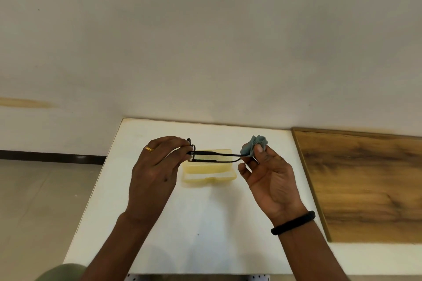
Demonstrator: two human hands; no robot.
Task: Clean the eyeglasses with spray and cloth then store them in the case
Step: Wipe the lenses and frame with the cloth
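**Eyeglasses held over the open case, cloth at the arm tips**

At the far left lie the grey floor point(34, 201) and a dark skirting strip along the wall point(205, 41). The white surface point(205, 223) starts beside them. Above it, the left hand point(155, 171), with a gold ring point(149, 149) on one finger, has its fingers point(173, 141) curled round the front of the dark eyeglasses point(214, 157) and grips them there. The eyeglasses are in the air, their thin arms reaching rightward. Below them, on the surface, rests the pale yellow case point(209, 171), lying open between the two hands. At the arms' tips sits a crumpled grey-blue cloth point(253, 147), pinched between the thumb and fingers of the right hand point(271, 178), palm turned toward the camera; the cloth covers the tips, so whether it wraps both cannot be told. A black wristband point(293, 222) circles the right wrist. Farthest right, a wooden board point(365, 185) lies flat beside the white surface.
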